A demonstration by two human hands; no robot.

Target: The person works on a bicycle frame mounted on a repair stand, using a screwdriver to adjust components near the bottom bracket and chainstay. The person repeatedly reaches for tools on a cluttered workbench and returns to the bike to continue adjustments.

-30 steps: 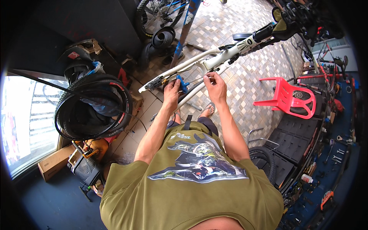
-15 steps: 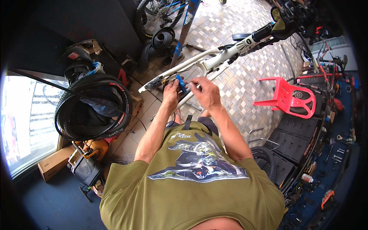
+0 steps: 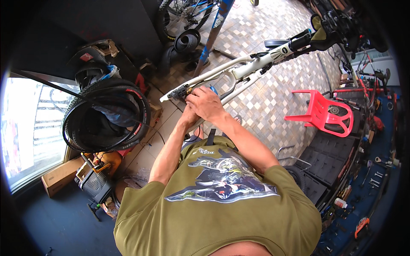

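A white bicycle frame (image 3: 256, 65) slants across the upper middle. At its lower left end is a dark fitting (image 3: 181, 91) with a small yellowish part. My right hand (image 3: 204, 103) is curled over that end, fingers closed on something I cannot make out, and it covers most of my left hand (image 3: 190, 112), whose fingers are hidden. Part of a blue tool (image 3: 212, 90) shows just behind my right hand's knuckles.
A worn blue post (image 3: 212, 34) rises beside the frame. Piled tyres (image 3: 77, 123), a cardboard box (image 3: 60, 178) and a bright window (image 3: 36, 128) are left. A red plastic chair (image 3: 320, 113), black cases (image 3: 318, 158) and tools (image 3: 376, 179) on a blue surface (image 3: 371, 200) are right.
My right hand has moved left and down from beside the blue tool to the frame's end, over my left hand. The blue tool is now mostly hidden, and the view has shifted slightly.
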